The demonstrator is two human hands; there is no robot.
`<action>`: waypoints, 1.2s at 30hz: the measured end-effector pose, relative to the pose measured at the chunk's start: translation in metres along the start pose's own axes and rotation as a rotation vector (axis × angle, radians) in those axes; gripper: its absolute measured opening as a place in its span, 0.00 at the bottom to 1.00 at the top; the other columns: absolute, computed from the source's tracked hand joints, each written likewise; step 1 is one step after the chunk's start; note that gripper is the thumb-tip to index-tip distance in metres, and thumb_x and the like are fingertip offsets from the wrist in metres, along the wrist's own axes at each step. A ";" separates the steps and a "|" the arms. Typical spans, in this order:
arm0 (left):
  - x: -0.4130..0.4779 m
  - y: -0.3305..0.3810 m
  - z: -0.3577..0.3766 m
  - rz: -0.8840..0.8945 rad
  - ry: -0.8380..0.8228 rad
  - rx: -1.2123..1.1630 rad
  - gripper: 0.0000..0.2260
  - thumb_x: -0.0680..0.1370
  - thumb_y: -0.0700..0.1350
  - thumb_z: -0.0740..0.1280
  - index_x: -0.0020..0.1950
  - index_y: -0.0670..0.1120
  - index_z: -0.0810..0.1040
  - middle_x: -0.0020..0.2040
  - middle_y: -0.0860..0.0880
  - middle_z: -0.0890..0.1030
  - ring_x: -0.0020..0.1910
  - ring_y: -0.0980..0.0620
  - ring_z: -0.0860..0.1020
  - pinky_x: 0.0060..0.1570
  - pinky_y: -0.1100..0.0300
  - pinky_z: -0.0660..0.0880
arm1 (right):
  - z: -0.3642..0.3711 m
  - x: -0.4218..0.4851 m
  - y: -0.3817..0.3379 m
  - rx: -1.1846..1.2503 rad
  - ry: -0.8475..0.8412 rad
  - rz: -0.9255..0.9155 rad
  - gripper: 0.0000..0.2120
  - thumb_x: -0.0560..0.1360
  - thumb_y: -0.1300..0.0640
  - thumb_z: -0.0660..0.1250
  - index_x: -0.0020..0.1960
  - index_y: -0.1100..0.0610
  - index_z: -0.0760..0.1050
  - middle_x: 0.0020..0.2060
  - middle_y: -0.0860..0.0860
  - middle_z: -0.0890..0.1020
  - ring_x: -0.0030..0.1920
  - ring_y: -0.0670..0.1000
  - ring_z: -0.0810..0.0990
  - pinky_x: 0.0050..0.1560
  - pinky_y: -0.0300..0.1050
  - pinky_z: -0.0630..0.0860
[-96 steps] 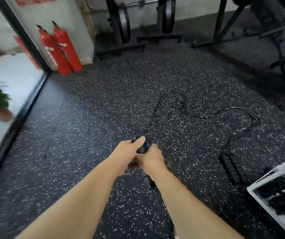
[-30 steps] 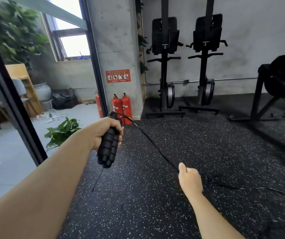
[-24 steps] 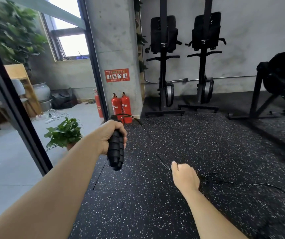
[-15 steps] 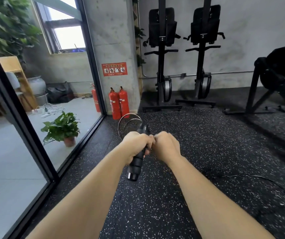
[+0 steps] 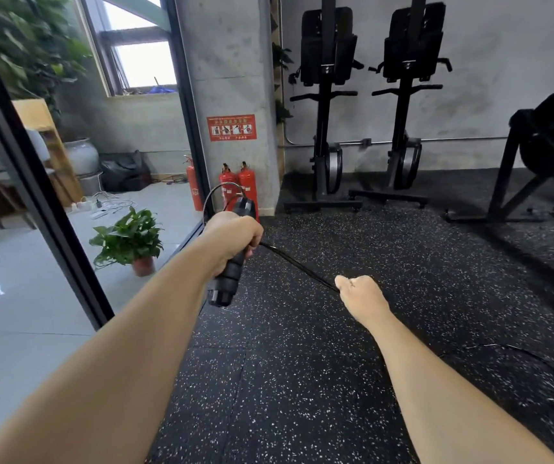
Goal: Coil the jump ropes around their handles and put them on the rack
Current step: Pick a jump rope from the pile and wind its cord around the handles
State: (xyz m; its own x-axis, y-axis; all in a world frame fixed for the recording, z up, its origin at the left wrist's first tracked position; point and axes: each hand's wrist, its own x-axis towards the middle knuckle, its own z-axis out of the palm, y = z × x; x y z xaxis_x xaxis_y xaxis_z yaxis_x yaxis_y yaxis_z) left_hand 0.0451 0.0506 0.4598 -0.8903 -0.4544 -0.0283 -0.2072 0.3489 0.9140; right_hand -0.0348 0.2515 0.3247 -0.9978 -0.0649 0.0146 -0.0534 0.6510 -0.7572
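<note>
**Cord pulled out from the handle**

Above the black speckled rubber floor (image 5: 302, 380), the left hand (image 5: 232, 239) gripped the black ribbed foam jump-rope handle (image 5: 227, 283) upright, a loop arching over its top. The right hand (image 5: 361, 298), fisted round the thin black cord (image 5: 297, 265), had drawn away rightward; half a second earlier both hands met.

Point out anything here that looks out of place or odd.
The jump rope is only partly wound: one loop at the handles, the rest trailing loose across the black floor to the right. On the grey floor at left, a power strip and cords lie sprawled. Nothing looks damaged.
</note>
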 end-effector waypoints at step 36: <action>-0.008 0.007 -0.020 -0.159 -0.069 -0.478 0.05 0.68 0.34 0.61 0.40 0.42 0.69 0.32 0.45 0.73 0.23 0.52 0.71 0.27 0.64 0.71 | -0.040 -0.005 -0.106 -0.141 -0.277 -0.540 0.27 0.77 0.34 0.57 0.30 0.53 0.59 0.24 0.46 0.64 0.26 0.48 0.64 0.40 0.47 0.67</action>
State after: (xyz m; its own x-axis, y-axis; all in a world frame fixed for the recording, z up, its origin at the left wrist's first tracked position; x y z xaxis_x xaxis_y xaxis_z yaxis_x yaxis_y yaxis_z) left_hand 0.0590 0.0407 0.4745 -0.8909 -0.4106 -0.1941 -0.1479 -0.1418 0.9788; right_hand -0.0261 0.2136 0.4311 -0.7823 -0.5941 0.1872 -0.5711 0.5641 -0.5964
